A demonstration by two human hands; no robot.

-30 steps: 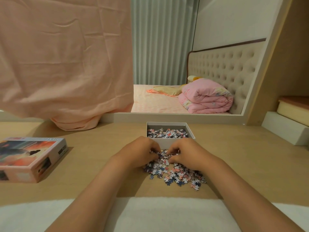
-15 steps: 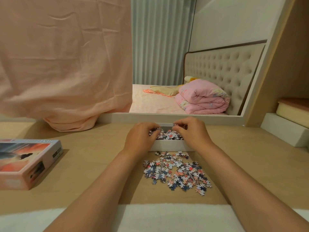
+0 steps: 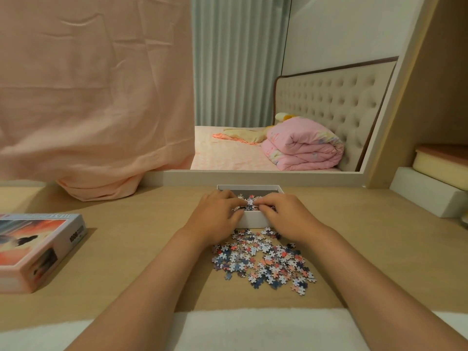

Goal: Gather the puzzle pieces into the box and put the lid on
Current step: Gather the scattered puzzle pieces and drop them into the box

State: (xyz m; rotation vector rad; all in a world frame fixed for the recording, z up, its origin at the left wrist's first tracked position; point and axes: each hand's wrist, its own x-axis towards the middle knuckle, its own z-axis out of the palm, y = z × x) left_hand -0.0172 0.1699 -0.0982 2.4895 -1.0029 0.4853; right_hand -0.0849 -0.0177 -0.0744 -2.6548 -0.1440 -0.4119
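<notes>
An open white box [image 3: 253, 220] stands on the wooden desk just beyond a loose pile of puzzle pieces [image 3: 263, 262]. More pieces [image 3: 249, 198] lie inside it. My left hand [image 3: 217, 214] and my right hand [image 3: 283, 214] hover side by side over the box's near edge, fingertips pinched together on a small bunch of pieces. Both hands hide most of the box's inside. The printed lid [image 3: 35, 249] lies flat at the far left of the desk, away from both hands.
A pink cloth [image 3: 96, 97] hangs down to the desk at the back left. A mirror frame [image 3: 253, 176] runs right behind the box. White blocks [image 3: 428, 196] sit at the right. A white fluffy mat [image 3: 253, 328] covers the desk's near edge.
Both hands scooped pieces from the pile and carried them forward over the box. Since then they have closed together above its near edge.
</notes>
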